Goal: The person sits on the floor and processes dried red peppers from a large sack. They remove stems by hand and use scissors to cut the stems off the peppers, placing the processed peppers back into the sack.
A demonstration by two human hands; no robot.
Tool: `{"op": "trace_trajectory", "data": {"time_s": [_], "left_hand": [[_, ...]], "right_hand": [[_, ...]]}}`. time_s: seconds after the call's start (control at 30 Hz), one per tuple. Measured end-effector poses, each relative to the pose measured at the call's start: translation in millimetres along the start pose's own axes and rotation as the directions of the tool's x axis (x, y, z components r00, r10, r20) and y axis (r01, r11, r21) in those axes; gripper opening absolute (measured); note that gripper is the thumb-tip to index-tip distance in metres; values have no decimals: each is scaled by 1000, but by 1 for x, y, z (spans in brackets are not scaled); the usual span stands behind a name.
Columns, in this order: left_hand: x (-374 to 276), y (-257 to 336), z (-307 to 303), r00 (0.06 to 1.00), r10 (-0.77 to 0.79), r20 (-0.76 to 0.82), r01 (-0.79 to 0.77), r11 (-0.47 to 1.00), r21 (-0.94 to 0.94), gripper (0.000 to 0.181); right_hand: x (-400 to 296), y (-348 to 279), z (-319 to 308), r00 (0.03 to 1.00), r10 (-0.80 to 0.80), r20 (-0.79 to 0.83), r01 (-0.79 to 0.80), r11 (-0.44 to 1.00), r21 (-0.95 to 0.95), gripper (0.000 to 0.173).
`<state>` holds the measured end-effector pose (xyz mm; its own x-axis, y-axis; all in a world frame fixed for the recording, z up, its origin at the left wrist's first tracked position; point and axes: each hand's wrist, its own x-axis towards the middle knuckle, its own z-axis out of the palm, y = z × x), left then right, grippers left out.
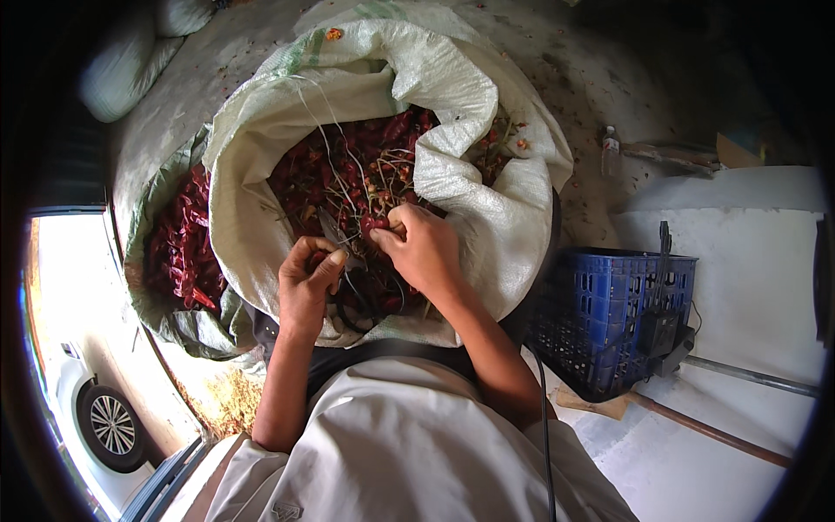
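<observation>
A large white woven sack (248, 156) stands open before me, its rim rolled outward. Dried red chili peppers (339, 147) and pale stems fill its inside. Over this sack, my right hand (421, 245) pinches a dark red chili pepper (372, 225) between thumb and fingers. Close by on the left, my left hand (310, 274) is curled with a bit of red chili showing in its fingers; a thin pale strand at its thumb may be string or stem. Between the hands lie scissors (333, 228), blades pointing away and dark handles partly hidden. White string (333, 147) hangs from the far rim.
A second sack (140, 261) of red chilies leans at the left. To the right stands a blue plastic crate (629, 280) with a black device on its side. A plastic bottle (610, 150) is on the floor beyond. A black cable (545, 417) runs along my right side.
</observation>
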<state>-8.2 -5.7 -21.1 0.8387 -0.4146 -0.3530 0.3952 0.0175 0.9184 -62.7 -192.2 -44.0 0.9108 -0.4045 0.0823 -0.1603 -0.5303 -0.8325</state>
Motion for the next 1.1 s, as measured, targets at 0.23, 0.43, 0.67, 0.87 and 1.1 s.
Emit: {"op": "trace_trajectory", "data": {"time_s": [0.23,0.43,0.67,0.87,1.1], "left_hand": [[11,3,8,996,15,84,-29,984,174,34],[-1,12,5,923,318,219,-378,629,679,29],[-11,19,8,766,476,432,-617,353,703,17],[-13,13,3,820,453,350,-553,469,689,20],[-10,17,7,827,450,337,-553,544,631,20]], "right_hand": [[-18,-20,3,990,-130,-60,140,967,213,26],[-28,-23,-10,992,-25,120,-18,937,348,22],[-25,-30,-14,981,-10,194,-17,990,137,34],[-17,-37,-18,952,-205,225,243,958,-153,33],[-15,-38,-19,945,-280,169,281,959,18,21]]}}
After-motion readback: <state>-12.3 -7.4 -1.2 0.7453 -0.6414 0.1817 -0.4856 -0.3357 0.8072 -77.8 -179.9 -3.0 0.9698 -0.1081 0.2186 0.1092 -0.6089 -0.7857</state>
